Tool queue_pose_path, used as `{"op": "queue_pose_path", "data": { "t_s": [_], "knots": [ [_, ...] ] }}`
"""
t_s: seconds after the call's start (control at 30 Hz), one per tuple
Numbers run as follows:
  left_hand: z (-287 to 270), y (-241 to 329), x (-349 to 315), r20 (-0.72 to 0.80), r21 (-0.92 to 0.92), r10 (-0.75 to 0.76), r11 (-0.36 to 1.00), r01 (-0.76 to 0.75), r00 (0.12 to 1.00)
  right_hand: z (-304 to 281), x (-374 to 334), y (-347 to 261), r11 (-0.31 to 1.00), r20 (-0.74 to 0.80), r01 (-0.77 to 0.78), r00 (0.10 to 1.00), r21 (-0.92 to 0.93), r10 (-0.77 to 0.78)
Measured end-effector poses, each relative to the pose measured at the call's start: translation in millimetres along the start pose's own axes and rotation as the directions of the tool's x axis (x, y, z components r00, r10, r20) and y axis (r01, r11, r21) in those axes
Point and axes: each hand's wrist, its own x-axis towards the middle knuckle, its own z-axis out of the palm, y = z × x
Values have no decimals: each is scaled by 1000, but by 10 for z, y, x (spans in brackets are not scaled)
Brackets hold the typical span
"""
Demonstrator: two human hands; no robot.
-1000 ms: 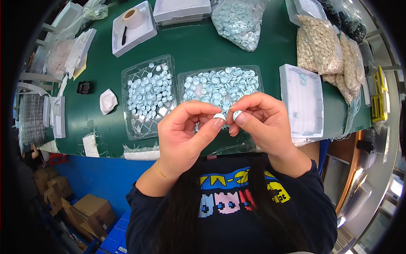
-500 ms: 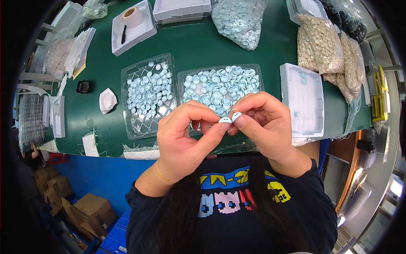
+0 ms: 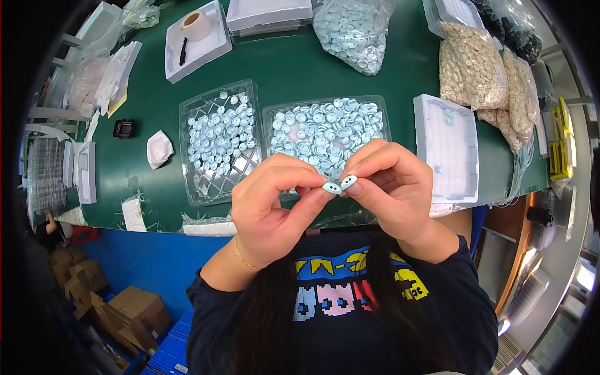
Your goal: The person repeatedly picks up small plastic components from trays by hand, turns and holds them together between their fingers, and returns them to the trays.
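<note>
My left hand pinches a pale blue button between thumb and forefinger. In the same kind of pinch, my right hand has a second pale blue button, its small dark holes showing. The two buttons meet or nearly meet edge to edge, tilted, in front of my chest. Just beyond my hands lies a clear plastic tray heaped with pale blue buttons. To its left, another clear tray contains a looser pile of similar buttons.
A white tray with a few buttons stands at the right. Bags of beige pieces lie beyond it. A bag of blue buttons sits at the back, near a white tray holding a tape roll. A white crumpled item rests left.
Both buttons have turned so that more of their faces shows, and have shifted slightly nearer to me. The left button has moved a little down. The trays have not moved.
</note>
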Motion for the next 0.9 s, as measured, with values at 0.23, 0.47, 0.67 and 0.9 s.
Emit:
{"op": "queue_pose_path", "data": {
  "t_s": [0.23,0.47,0.67,0.9],
  "knots": [
    [-22,-15,20,384,-682,-508,407,608,771,-68,16,-5,907,112,-334,942,257,316],
    [40,-17,-3,420,-743,-457,323,587,784,-81,43,-16,753,291,-475,879,455,378],
    [46,-26,-10,417,-732,-434,360,578,799,-77,44,-21,733,308,-498,866,464,394],
    [36,-30,-17,413,-735,-430,363,572,803,-86,40,-5,757,307,-483,873,440,379]
  ]
}}
